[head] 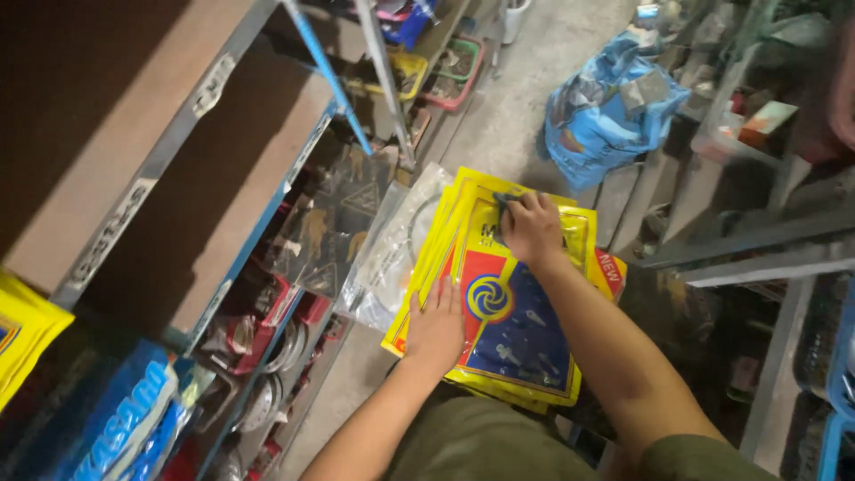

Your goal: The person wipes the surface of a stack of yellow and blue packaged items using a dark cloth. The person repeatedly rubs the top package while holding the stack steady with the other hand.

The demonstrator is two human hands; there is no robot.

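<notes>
A stack of flat yellow packets (512,334) with a red and blue printed front lies on my lap. My left hand (436,328) rests flat on the stack's lower left edge, fingers spread. At the packets' top edge my right hand (532,227) presses a small dark cloth (506,200) against the top packet. A clear plastic packet (392,254) sticks out from beneath the stack on the left.
Metal shelving (205,214) stands at the left, with hanging packets, red-backed parts and blue and yellow bags below. A blue plastic sack (606,111) lies on the concrete floor ahead. More racks and boxes stand at the right, and baskets at the far end.
</notes>
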